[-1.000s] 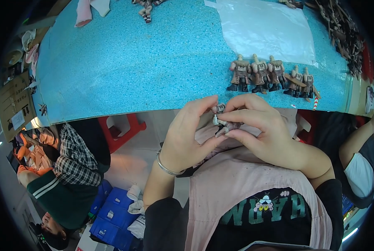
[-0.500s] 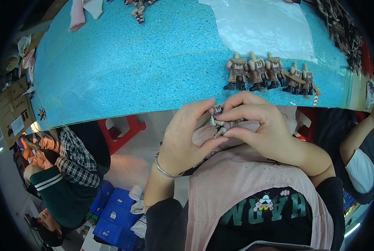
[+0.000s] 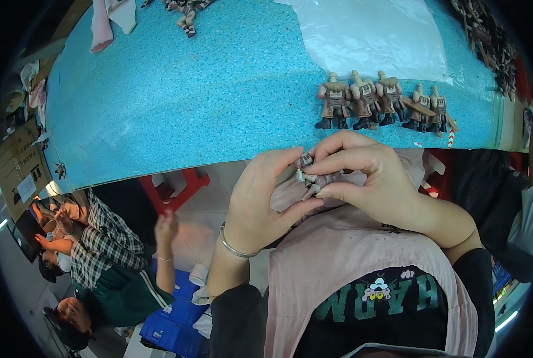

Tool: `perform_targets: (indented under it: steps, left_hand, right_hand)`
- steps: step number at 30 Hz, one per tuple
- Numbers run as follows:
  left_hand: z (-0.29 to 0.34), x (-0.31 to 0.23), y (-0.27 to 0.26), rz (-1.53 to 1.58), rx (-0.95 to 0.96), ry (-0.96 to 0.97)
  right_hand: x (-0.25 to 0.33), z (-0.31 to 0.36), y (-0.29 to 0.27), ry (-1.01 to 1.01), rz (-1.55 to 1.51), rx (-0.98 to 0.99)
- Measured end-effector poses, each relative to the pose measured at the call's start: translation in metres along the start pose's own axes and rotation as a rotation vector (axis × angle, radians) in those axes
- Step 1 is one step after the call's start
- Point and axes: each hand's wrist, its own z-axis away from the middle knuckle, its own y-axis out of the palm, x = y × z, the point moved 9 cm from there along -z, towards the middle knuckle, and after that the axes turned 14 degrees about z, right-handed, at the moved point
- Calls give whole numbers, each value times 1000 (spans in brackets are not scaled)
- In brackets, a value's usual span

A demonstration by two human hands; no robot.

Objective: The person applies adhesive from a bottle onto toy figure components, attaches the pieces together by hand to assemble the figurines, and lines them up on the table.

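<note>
So the big blue speckled counter (image 3: pixel 177 107) is filling most of the upper view, w/ a person in a pink apron (image 3: pixel 320 250) & black shirt (image 3: pixel 365 331) facing its near edge. A clear plastic sheet (image 3: pixel 374 39) is lying toward the far right, a cardboard carton (image 3: pixel 19 167) is sitting off the left end, and a dark heap (image 3: pixel 487 45) of small bits (too blurry to sort) is piling up at the far right corner.

L hand (image 3: pixel 251 197) and R hand (image 3: pixel 365 173) are hanging just off the counter edge, above the apron. Row of five figurines (image 3: pixel 389 98) is lying btwn them & the plastic. R grip is pinching a backpacked figurine (image 3: pixel 321 179) btwn thumb and fingers; L grip is touching it w/ index & thumb tips, can't tell how firmly. Tiny red-and-white strip (image 3: pixel 451 139) is lying by the row's right end.

Risk IMO: only fingertips are holding that fig w/ no counter under it, so one slip could be dropping it on the apron or floor (image 3: pixel 212 209). Knuckles bumping the row is another maybe.

Writing-wise: shirt's showing big green letters plus a cartoon face, carton's carrying dark print & a pale label. Nothing readable on the figs AFAICT.
</note>
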Motion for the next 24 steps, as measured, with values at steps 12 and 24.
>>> perform_targets:
  steps: [12, 24]
  left_hand:
    - [-3, 16, -13, 117, -9, -40]
    - [15, 19, -22, 371, -247, 40]
  right_hand:
    - [-2, -3, 2, -6, -33, -123]
    - [26, 5, 0, -144, 88, -108]
